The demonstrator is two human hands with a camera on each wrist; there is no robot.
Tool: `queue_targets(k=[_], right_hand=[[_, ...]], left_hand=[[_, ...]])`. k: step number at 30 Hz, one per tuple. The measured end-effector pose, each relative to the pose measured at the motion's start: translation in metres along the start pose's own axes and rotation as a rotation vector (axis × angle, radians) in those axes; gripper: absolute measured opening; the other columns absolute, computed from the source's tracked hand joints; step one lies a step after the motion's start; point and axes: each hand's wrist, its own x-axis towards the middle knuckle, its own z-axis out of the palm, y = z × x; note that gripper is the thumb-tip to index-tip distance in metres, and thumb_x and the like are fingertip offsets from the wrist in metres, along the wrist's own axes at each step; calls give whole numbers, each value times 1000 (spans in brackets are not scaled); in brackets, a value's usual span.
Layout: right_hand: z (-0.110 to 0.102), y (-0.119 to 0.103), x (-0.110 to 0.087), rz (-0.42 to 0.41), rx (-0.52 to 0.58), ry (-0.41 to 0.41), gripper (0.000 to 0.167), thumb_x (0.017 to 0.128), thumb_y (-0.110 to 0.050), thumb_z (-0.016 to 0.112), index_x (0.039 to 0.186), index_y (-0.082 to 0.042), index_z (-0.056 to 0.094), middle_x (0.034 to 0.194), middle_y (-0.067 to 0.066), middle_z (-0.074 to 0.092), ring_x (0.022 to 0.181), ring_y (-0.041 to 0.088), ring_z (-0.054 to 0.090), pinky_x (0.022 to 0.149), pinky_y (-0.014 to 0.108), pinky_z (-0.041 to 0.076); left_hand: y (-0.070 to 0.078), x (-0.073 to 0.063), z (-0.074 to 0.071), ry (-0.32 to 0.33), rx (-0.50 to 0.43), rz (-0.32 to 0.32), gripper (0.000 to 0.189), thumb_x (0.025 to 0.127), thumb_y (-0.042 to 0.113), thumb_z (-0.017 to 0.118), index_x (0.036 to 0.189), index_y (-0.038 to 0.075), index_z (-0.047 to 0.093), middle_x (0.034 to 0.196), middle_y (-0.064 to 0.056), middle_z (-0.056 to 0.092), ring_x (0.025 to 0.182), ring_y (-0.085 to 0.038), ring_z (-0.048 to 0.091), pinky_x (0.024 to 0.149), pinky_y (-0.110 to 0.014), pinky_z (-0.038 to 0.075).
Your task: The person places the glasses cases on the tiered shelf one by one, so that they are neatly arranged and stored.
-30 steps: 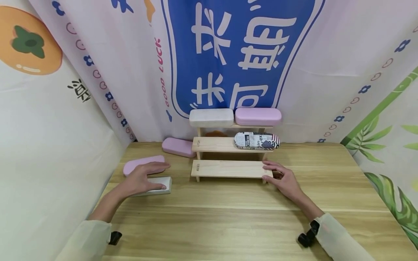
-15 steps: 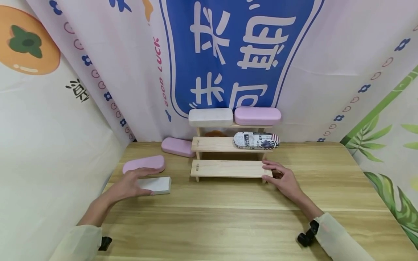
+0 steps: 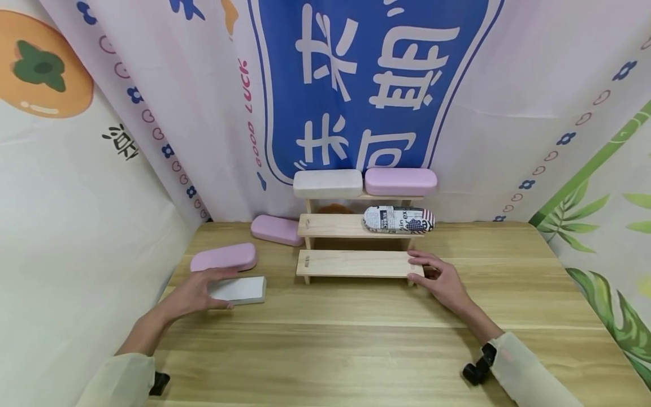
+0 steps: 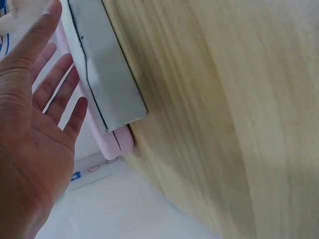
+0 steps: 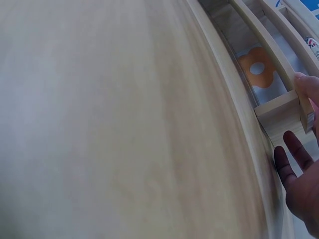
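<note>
A grey-white glasses case [image 3: 243,289] lies on the table at the left, with my left hand [image 3: 189,295] around its left end. The thumb is on the near side and the fingers are on the far side. In the left wrist view, those fingers [image 4: 60,92] are spread and fairly straight beside the case [image 4: 107,69]. My right hand [image 3: 443,282] holds the right end of the lowest step of a three-tier wooden stand [image 3: 351,263]. The right wrist view shows its thumb [image 5: 306,84] on the step, while two other fingers extend below.
Two pink glasses cases [image 3: 224,257] [image 3: 277,229] lie left of the stand. The top tier carries a white case [image 3: 328,183] and a pink case [image 3: 402,181]. A newsprint-patterned case [image 3: 399,219] sits on the middle tier's right side. A printed curtain [image 3: 274,113] hangs behind the table.
My left hand has drawn back leftward and lower, from over the grey-white case to around its left end. That case has stayed in place. The right hand keeps its place on the stand.
</note>
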Motion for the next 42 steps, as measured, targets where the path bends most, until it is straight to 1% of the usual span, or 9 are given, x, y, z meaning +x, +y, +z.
queue_targets(k=[6, 12, 17, 19, 24, 28, 33, 38, 42], right_hand=[[0, 0, 0, 5, -1, 1, 34, 93, -7, 82, 126, -7, 76, 148, 12, 63, 128, -2, 60, 94, 17, 55], [0, -1, 0, 9, -3, 1, 34, 93, -7, 82, 126, -7, 76, 148, 11, 63, 128, -2, 59, 93, 17, 55], [-1, -2, 0, 17, 1, 3, 34, 93, -8, 82, 126, -8, 76, 149, 10, 63, 129, -2, 59, 94, 17, 55], [-1, -2, 0, 18, 1, 2, 34, 93, -9, 82, 126, -8, 76, 149, 10, 63, 129, -2, 59, 94, 17, 55], [0, 0, 0, 12, -2, 1, 34, 93, -8, 82, 127, -7, 76, 149, 11, 63, 128, -2, 59, 93, 17, 55], [0, 1, 0, 14, 0, 0, 35, 93, -8, 82, 127, -7, 76, 149, 10, 63, 128, -2, 59, 93, 17, 55], [-1, 0, 0, 16, -1, 0, 34, 94, -9, 81, 127, -8, 76, 149, 10, 63, 129, -2, 59, 94, 18, 55], [-1, 0, 0, 14, -2, 1, 34, 93, -8, 81, 127, -8, 76, 149, 10, 63, 130, -2, 58, 94, 17, 55], [0, 1, 0, 5, 1, 1, 35, 93, -7, 81, 128, -8, 76, 149, 11, 63, 130, -2, 58, 93, 16, 55]], left_hand=[[-8, -3, 3, 23, 17, 12, 63, 71, 29, 100, 124, 6, 75, 125, -11, 76, 119, -38, 66, 101, -54, 51], [-11, -3, 6, 48, 17, 27, 59, 70, 26, 101, 122, 8, 77, 122, -9, 77, 118, -35, 67, 103, -39, 50], [-15, -3, 8, 69, 45, 61, 57, 69, 24, 101, 118, 9, 78, 119, -7, 78, 114, -31, 68, 101, -33, 51], [-16, -2, 9, 76, 64, 73, 56, 68, 24, 102, 117, 9, 78, 117, -6, 78, 113, -31, 69, 99, -37, 53], [-19, 0, 10, 61, 77, 49, 55, 68, 21, 101, 116, 8, 78, 117, -6, 78, 113, -29, 68, 98, -48, 54], [-20, 1, 11, 53, 77, 29, 53, 69, 19, 101, 115, 8, 78, 118, -8, 77, 112, -29, 67, 97, -51, 55], [-20, 2, 12, 63, 91, 33, 51, 69, 17, 100, 114, 9, 78, 117, -8, 77, 110, -27, 67, 94, -50, 56], [-20, 3, 13, 66, 87, 35, 52, 69, 18, 101, 115, 11, 78, 119, -7, 77, 111, -25, 67, 94, -45, 55], [-19, 2, 13, 76, 81, 53, 53, 68, 16, 101, 115, 10, 79, 119, -7, 77, 112, -28, 68, 95, -43, 56]])
